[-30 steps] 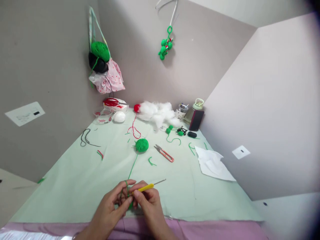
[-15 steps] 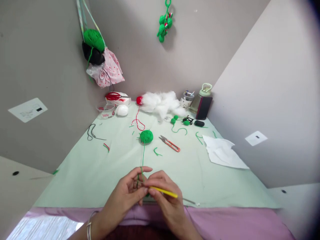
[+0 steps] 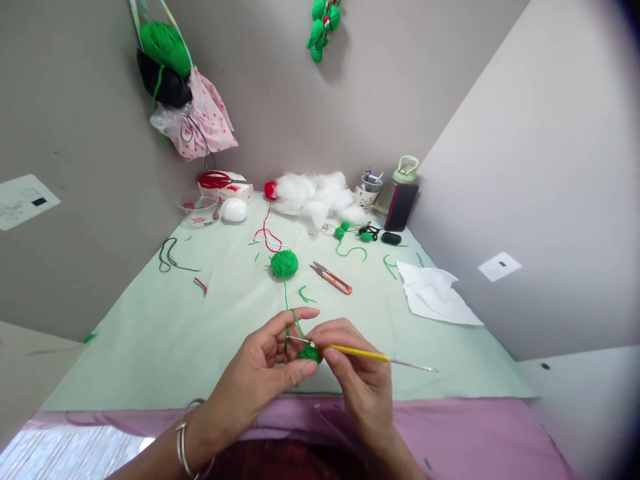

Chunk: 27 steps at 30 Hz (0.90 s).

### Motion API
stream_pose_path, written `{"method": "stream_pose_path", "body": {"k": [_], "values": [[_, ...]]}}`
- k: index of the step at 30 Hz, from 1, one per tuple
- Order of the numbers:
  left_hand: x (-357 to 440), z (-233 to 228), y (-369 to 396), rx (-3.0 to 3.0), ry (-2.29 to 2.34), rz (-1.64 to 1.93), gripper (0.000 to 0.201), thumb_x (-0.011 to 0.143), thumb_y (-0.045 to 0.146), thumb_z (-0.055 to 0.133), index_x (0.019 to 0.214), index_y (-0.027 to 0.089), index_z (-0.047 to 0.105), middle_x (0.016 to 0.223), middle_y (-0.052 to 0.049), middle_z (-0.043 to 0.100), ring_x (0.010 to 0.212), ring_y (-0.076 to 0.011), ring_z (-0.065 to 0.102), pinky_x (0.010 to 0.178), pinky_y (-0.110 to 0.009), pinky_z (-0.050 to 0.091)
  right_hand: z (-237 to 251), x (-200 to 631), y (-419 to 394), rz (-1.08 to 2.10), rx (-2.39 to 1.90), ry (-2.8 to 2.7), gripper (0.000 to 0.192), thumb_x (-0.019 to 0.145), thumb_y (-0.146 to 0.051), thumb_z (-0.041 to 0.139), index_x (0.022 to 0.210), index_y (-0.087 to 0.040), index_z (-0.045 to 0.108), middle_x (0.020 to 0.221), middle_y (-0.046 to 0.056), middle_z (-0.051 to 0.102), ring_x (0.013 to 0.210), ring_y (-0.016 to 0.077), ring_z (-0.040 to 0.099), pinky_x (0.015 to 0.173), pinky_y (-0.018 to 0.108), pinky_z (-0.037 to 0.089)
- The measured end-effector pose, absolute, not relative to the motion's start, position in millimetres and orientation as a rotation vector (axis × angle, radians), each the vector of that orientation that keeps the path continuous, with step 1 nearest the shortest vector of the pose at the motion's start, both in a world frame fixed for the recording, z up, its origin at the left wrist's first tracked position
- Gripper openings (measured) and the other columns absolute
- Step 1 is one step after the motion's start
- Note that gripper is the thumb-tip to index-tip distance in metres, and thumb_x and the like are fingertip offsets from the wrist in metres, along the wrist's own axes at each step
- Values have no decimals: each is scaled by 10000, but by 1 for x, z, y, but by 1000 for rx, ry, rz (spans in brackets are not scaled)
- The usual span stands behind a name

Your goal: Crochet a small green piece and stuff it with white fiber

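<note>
A small green crochet piece (image 3: 309,353) is held just above the near edge of the counter (image 3: 150,347), between the two hands. It is judged to be light, soft and easily squashed, so it is best pinched at its edge with the fingertips rather than squeezed. The yarn (image 3: 286,303) running from it is thin and limp and would slip unless kept under light tension over a finger. The hook (image 3: 360,351) is stiff, slender and smooth, and is best gripped on its yellow handle.

The left hand (image 3: 265,370) is curled, thumb and fingers closed on the crochet piece, with the yarn looped over the raised forefinger. The right hand (image 3: 357,383) is closed in a pencil-like pinch on the hook handle; one metal end meets the piece, while the other points away to the right.

The yarn is led back to a green ball (image 3: 284,263) lying farther up the counter. Snips (image 3: 331,278) lie just right of the ball, and a white sheet (image 3: 435,297) lies well to the right. White stuffing (image 3: 313,195) is piled at the far edge.
</note>
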<state>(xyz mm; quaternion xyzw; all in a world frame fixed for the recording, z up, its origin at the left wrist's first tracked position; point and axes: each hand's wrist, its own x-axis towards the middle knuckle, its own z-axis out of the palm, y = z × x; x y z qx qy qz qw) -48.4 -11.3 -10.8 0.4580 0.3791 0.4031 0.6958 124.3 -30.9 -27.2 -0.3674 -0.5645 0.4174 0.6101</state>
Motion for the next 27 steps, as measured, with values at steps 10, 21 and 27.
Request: {"method": "stream_pose_path", "body": {"k": [10, 21, 27], "values": [[-55, -15, -16, 975, 886, 1063, 394, 900, 353, 785, 1276, 244, 737, 924, 12, 592, 656, -87, 533, 661, -241, 501, -26, 107, -20, 1173, -767, -943, 198, 983, -403, 723, 925, -229, 798, 889, 33, 756, 582, 113, 610, 618, 288, 509], [-54, -23, -11, 1087, 1026, 1086, 377, 885, 323, 773, 1243, 213, 729, 837, 19, 580, 712, -127, 540, 690, -254, 487, -33, 114, -26, 970, -862, -1226, 255, 1101, -292, 506, 1033, -233, 746, 976, 50, 729, 697, 141, 677, 700, 312, 568], [-49, -24, -16, 1159, 1163, 1216, 351, 846, 268, 819, 1190, 229, 765, 752, 42, 575, 738, -128, 564, 822, -261, 502, -37, 115, -27, 293, -871, -1793, 254, 1042, -102, 510, 1153, -206, 714, 1026, 96, 758, 945, 192, 732, 794, 302, 621]]}}
